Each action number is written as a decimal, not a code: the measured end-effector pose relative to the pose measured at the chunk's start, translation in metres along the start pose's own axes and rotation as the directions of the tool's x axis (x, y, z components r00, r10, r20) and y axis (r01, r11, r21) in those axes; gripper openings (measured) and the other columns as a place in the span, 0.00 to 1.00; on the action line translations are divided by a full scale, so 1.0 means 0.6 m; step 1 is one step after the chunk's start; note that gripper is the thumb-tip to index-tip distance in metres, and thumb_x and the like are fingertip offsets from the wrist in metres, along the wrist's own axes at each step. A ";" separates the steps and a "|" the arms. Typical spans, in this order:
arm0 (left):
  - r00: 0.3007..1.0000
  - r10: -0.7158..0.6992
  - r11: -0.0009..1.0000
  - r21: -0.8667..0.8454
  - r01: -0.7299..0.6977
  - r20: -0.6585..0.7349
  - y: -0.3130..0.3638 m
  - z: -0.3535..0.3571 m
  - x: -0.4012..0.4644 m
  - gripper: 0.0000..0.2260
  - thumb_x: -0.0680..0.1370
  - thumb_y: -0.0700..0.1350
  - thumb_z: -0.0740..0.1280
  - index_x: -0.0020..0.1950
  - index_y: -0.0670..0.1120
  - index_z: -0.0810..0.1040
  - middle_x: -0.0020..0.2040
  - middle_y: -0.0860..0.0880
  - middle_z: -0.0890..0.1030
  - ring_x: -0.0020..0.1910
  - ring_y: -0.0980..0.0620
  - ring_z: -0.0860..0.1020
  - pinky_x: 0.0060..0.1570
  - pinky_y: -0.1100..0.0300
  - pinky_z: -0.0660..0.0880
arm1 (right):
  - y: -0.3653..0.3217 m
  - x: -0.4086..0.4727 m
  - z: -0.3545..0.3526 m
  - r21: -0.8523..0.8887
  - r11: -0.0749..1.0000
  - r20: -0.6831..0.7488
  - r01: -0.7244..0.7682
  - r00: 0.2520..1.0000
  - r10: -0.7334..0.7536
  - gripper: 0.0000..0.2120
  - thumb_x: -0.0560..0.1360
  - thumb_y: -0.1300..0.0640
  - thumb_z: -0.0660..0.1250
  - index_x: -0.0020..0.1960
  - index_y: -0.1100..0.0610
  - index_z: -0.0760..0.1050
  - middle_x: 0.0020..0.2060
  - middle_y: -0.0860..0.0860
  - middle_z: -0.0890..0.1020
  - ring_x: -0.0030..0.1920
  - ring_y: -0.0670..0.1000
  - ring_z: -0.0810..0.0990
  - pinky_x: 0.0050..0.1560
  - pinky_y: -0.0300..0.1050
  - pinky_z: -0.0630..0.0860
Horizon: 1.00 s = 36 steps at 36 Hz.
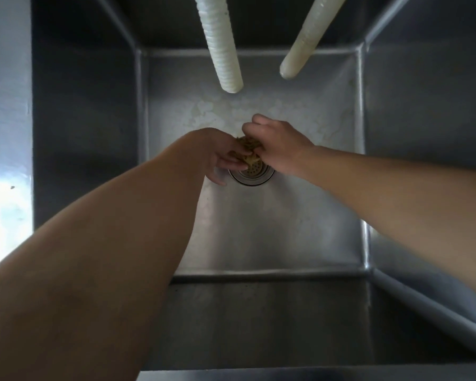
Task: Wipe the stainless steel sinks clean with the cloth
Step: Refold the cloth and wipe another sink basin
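Two pale ribbed hoses are seen hanging from above, the left hose (220, 45) longer, the right hose (308, 39) slanted. A round perforated drain strainer (254, 174) is set below.

Both hands meet over the drain in the sink

The drain (252, 174) sits mid-floor of the sink (272, 229); the cloth (248, 151) is just above it, held between the left hand (217, 152) on its left and the right hand (278, 144) on its right. Two hoses (220, 45) hang down behind, over the far end, left one beside the right, apart
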State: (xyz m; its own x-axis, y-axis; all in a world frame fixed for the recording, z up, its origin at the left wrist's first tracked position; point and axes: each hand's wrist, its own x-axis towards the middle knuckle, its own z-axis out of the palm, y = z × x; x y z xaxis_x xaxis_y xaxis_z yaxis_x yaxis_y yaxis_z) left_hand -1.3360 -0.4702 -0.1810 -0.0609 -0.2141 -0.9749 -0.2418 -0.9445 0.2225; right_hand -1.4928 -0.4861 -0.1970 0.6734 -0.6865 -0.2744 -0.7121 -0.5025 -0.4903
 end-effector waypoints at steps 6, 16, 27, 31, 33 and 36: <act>0.999 -0.043 0.975 -0.217 0.039 -0.012 -0.024 -0.001 0.003 0.03 0.78 0.39 0.70 0.51 0.46 0.80 0.38 0.52 0.84 0.37 0.59 0.82 0.53 0.49 0.79 | -0.007 -0.001 0.021 0.037 0.998 -0.056 -0.042 0.997 0.044 0.09 0.74 0.70 0.60 0.51 0.61 0.73 0.48 0.58 0.74 0.45 0.62 0.76 0.44 0.57 0.73; 0.828 0.528 0.836 0.285 -0.469 -0.187 -0.043 0.050 0.006 0.20 0.71 0.38 0.75 0.63 0.48 0.82 0.48 0.51 0.83 0.45 0.54 0.79 0.40 0.72 0.72 | 0.026 -0.057 0.030 0.713 0.542 0.098 -0.445 0.829 0.551 0.18 0.65 0.64 0.79 0.49 0.52 0.78 0.41 0.48 0.80 0.42 0.49 0.78 0.44 0.43 0.76; 0.782 0.620 0.784 0.028 -0.620 -0.062 -0.089 0.147 -0.024 0.13 0.75 0.36 0.70 0.58 0.45 0.83 0.48 0.47 0.84 0.47 0.52 0.81 0.49 0.61 0.76 | 0.018 -0.157 0.033 0.907 -0.077 0.365 -0.413 0.682 0.634 0.18 0.72 0.70 0.70 0.58 0.55 0.78 0.53 0.58 0.83 0.51 0.58 0.85 0.47 0.56 0.84; 0.858 0.512 0.814 -0.300 -0.498 -0.034 -0.090 0.149 -0.027 0.07 0.78 0.39 0.67 0.48 0.49 0.83 0.38 0.56 0.84 0.36 0.63 0.80 0.32 0.73 0.72 | 0.024 -0.177 0.034 0.928 -0.155 0.368 -0.338 0.776 0.512 0.21 0.73 0.70 0.69 0.62 0.53 0.78 0.50 0.54 0.85 0.51 0.56 0.86 0.53 0.55 0.82; 0.836 0.547 0.792 -0.298 -0.533 -0.043 -0.095 0.150 -0.027 0.04 0.77 0.40 0.70 0.49 0.47 0.82 0.36 0.56 0.82 0.34 0.63 0.79 0.30 0.73 0.71 | 0.024 -0.181 0.035 0.936 -0.111 0.341 -0.334 0.782 0.522 0.21 0.73 0.70 0.68 0.59 0.48 0.80 0.47 0.50 0.85 0.50 0.53 0.86 0.55 0.56 0.81; 0.841 0.524 0.804 -0.247 -0.540 -0.133 -0.097 0.150 -0.025 0.05 0.76 0.39 0.73 0.49 0.47 0.81 0.36 0.54 0.79 0.33 0.60 0.75 0.29 0.72 0.68 | 0.016 -0.179 0.031 0.936 -0.038 0.311 -0.350 0.772 0.555 0.19 0.73 0.68 0.68 0.58 0.48 0.80 0.47 0.48 0.85 0.48 0.50 0.85 0.54 0.54 0.79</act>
State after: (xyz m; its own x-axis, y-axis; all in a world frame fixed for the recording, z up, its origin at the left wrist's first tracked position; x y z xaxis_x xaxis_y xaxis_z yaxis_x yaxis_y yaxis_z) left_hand -1.4083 -0.3895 -0.1787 -0.0495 -0.7084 -0.7040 0.0778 -0.7055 0.7044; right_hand -1.5684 -0.4073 -0.1875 0.1861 -0.6452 -0.7410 -0.0228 0.7511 -0.6597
